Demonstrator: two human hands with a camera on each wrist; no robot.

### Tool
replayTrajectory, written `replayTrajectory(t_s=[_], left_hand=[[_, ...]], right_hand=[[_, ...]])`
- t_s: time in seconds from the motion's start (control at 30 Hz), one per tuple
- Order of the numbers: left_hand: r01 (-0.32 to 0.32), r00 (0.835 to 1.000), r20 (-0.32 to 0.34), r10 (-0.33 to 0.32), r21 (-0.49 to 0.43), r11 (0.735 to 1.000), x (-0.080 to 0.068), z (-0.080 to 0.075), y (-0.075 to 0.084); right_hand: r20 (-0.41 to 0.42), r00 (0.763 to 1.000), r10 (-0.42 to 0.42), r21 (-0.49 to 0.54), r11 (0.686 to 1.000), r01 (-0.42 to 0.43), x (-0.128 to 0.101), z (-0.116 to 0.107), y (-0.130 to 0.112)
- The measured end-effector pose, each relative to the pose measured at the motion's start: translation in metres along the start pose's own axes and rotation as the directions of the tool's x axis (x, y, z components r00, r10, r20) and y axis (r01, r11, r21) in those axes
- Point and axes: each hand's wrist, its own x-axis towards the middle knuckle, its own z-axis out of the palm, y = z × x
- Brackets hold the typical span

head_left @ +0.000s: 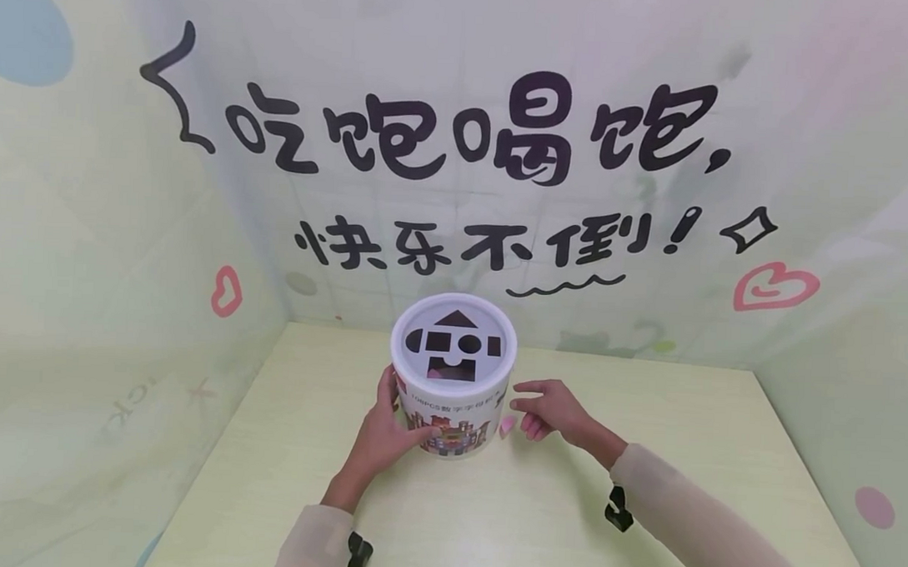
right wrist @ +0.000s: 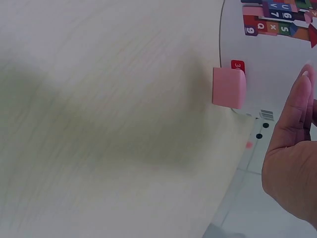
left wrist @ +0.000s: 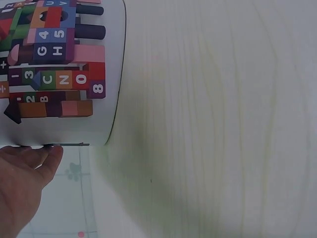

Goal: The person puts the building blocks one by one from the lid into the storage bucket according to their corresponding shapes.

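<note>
A white round bucket point(head_left: 457, 421) printed with letter and number blocks stands upright on the table, its white lid point(head_left: 413, 370) pierced by differently shaped holes. My left hand point(head_left: 389, 435) rests against the bucket's left side, thumb toward the front. In the left wrist view its fingers point(left wrist: 52, 161) lie along the bucket wall. To the right of the bucket is my right hand point(head_left: 550, 412), fingers loosely bent and holding nothing visible; whether a fingertip touches the wall I cannot tell. A pink block point(right wrist: 229, 88) sits on the table close by the bucket's right side.
The pale wood-grain table point(head_left: 330, 396) ends at a printed cloth backdrop point(head_left: 463, 33) behind the bucket, with cloth walls at left and right. Black clips point(head_left: 619, 508) hang at the sleeves near both wrists.
</note>
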Motion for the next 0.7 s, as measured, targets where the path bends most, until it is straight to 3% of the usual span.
replayTrajectory(t_s=[0.5, 0.7], left_hand=[[0.008, 1.000, 0.007, -0.008, -0.008, 1.000, 0.000, 0.000, 0.003], [-0.006, 1.000, 0.007, 0.006, -0.010, 1.000, -0.001, 0.000, 0.003]], right_hand=[[0.004, 1.000, 0.023, 0.065, 0.998, -0.023, 0.003, 0.020, 0.031], [-0.087, 0.995, 0.039, 0.061, 0.998, -0.033, 0.002, 0.034, 0.040]])
